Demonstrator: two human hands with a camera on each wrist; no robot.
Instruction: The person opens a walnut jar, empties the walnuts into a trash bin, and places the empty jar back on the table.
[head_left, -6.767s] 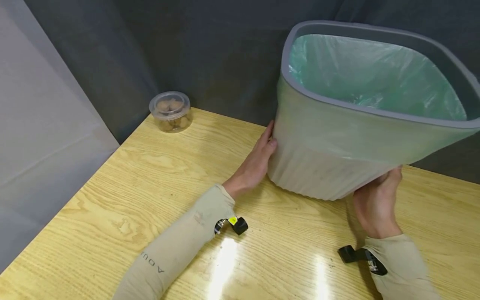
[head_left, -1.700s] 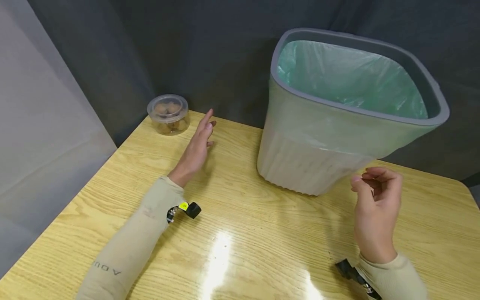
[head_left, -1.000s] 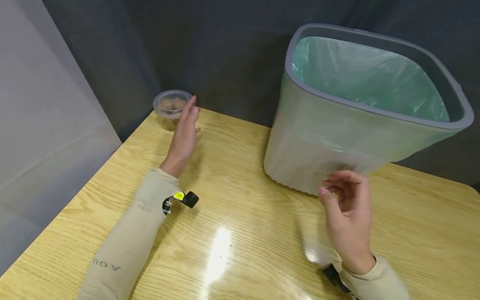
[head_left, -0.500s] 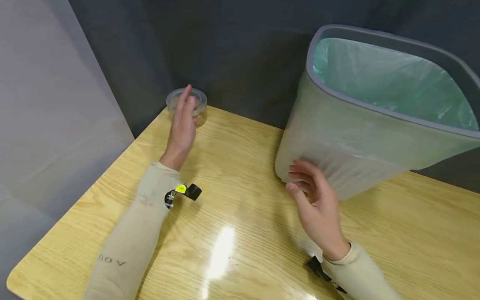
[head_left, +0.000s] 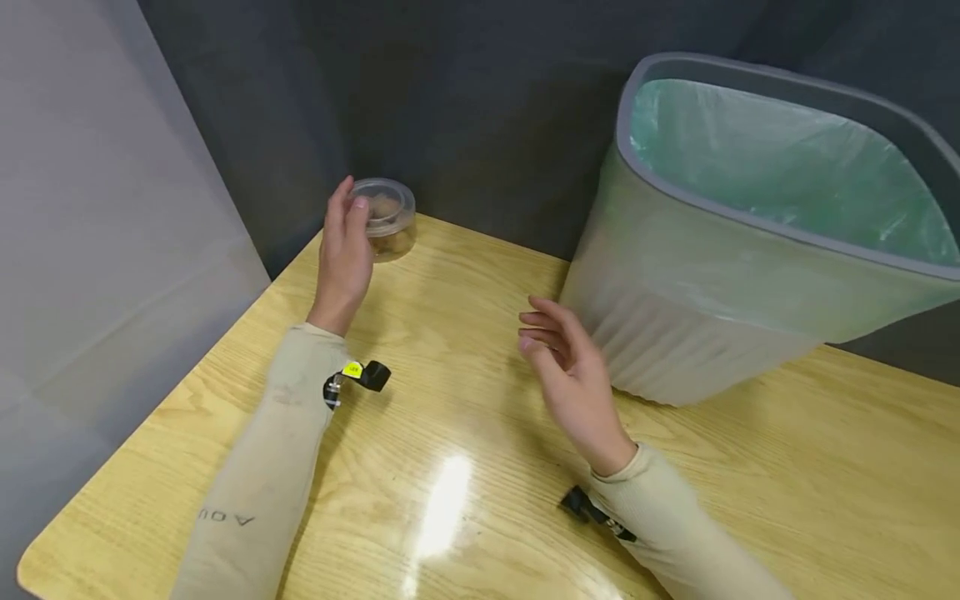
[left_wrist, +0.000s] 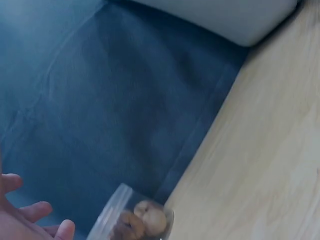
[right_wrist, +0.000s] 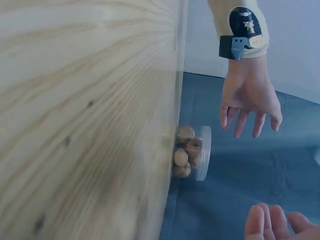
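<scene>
Clear plastic jar (head_left: 384, 218) of brown round pieces, lid on, stood at far left corner of bench (head_left: 465, 467); not yet grasped. Left hand (head_left: 343, 254) held just beside jar, grip released, fingers spread. Right hand (head_left: 573, 379) raised mid-bench, fingers relaxed, nothing held. Grey bin (head_left: 720, 275) with green liner stood upright near far edge. Pale wood-grain bench, glossy; dark cloth backdrop behind, grey panel at left.
</scene>
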